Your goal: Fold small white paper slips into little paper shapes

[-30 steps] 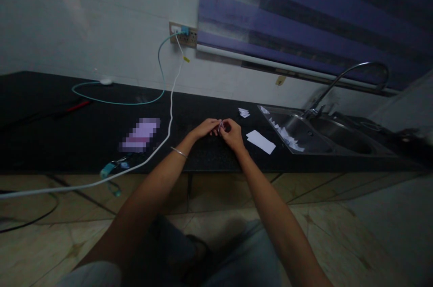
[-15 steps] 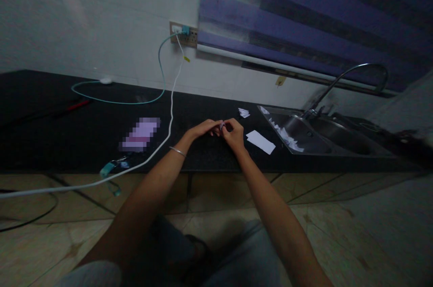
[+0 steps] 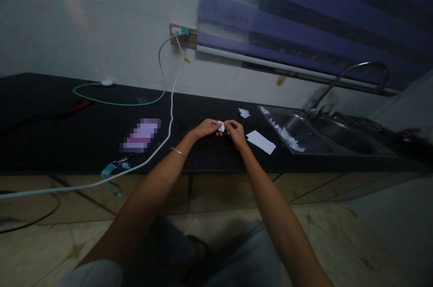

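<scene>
A small folded piece of white paper (image 3: 221, 126) is held between my hands above the dark countertop (image 3: 203, 156). My left hand (image 3: 207, 128) pinches it from the left, thumb on its face. On its right edge, the closed fingers of my right hand (image 3: 236, 131) grip the same paper. Just right of that hand lies a stack of white paper strips (image 3: 262, 142). Beyond it is a little cluster of folded white paper pieces (image 3: 243, 113).
More folded papers (image 3: 287, 138) line the left rim of the metal sink (image 3: 318, 140), below a curved faucet (image 3: 352, 68). To the left, a white cable (image 3: 172, 111) crosses the counter beside a blurred pinkish rectangle (image 3: 142, 135) and a teal strap (image 3: 108, 170).
My hands have turned and drawn slightly apart, so the folded paper's white face now shows between them. The other papers have stayed put.
</scene>
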